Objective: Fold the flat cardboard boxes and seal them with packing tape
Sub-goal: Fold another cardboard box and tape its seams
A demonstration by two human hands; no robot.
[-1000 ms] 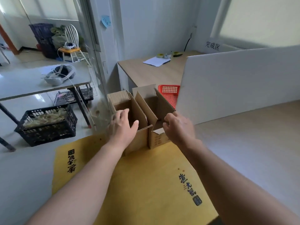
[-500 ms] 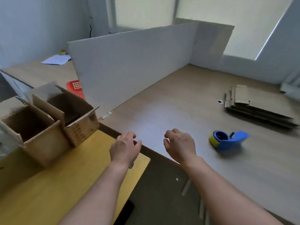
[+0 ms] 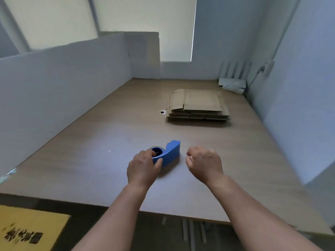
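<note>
The left hand [image 3: 143, 167] closes fingers and thumb round the roll end of the blue tape dispenser [image 3: 171, 153], which lies near the middle of the worktop [image 3: 90, 151], toward its near edge. The right hand [image 3: 204, 163] hovers just beside it, loosely curled and holding nothing. A sound lift probably wants the grip settled on the handle, the cutter end pointing away. The stack of flat cardboard boxes [image 3: 197, 105] waits well apart toward the far right corner, with open worktop between. A white partition [image 3: 63, 84] lines the left edge, and a yellow mat [image 3: 27, 227] lies below the near left corner.
</note>
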